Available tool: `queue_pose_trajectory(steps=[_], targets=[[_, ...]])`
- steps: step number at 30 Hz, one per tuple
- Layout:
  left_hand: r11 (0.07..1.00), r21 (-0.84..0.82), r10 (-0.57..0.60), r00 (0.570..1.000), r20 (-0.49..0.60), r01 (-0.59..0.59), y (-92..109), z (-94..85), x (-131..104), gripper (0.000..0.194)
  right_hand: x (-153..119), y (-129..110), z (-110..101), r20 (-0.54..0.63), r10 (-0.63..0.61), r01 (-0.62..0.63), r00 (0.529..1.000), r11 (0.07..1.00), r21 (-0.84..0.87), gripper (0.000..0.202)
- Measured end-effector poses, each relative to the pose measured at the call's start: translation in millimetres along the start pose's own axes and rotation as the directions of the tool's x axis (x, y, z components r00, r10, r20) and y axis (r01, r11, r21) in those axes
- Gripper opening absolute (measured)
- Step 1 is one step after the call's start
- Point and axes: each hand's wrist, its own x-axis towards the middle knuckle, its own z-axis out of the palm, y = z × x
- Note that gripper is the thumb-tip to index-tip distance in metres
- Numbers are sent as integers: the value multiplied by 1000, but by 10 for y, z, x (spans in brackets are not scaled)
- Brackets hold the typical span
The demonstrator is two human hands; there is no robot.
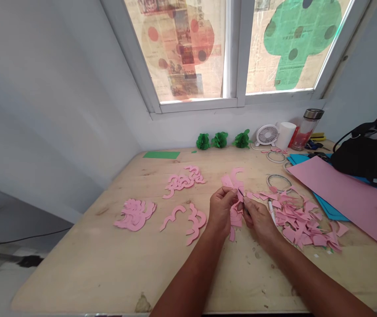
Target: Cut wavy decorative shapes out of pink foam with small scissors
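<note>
My left hand [222, 209] is closed, pinching a piece of pink paper [238, 176] whose curved end sticks out beyond the fingers. My right hand [257, 215] is closed around dark scissors [241, 192]; their blades reach the paper and the handles are mostly covered by the fingers. More pink paper [236, 218] lies under and between both hands. Left of them on the table are wavy pink cutouts: two loose ones [197, 222], a spread group [183, 180] farther back, and a stacked pile [135, 215].
Pink scraps [302, 220] and a white marker [271, 211] lie right of my hands. Beyond are tape rolls [279, 182], a large pink sheet [337, 193] over blue sheets [329, 207], and a black bag [367, 154]. Green paper flowers [220, 140], a fan [267, 134] and a bottle [304, 132] line the wall.
</note>
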Motion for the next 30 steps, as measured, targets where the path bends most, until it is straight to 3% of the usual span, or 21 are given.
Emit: queue_pose_trajectory(steps=[30], targets=[[1000, 20, 1, 1000, -11, -1, 11, 17, -30, 26, -9, 6, 14, -27, 10, -10, 1000, 1000, 11, 39]])
